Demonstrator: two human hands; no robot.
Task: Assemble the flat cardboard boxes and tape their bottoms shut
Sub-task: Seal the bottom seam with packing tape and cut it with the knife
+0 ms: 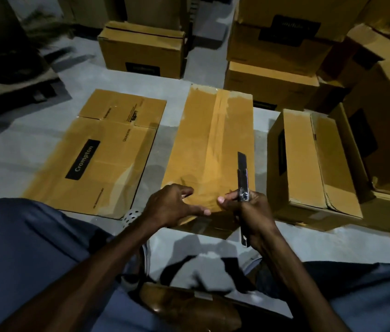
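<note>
Your left hand point(173, 204) lies palm down, fingers spread and nearly straight, thumb reaching right. Your right hand point(251, 212) is curled in a grip, thumb and forefinger pinched forward. Both forearms stretch out ahead, converging

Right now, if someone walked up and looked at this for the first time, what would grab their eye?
First, the silver utility knife with its blade out, gripped upright in the right hand at centre. Next, the tall brown cardboard box with a tape strip down its middle, where the left hand rests on the near edge. To the left, a flattened brown cardboard box with a black Crompton label lies on the grey floor.
</note>
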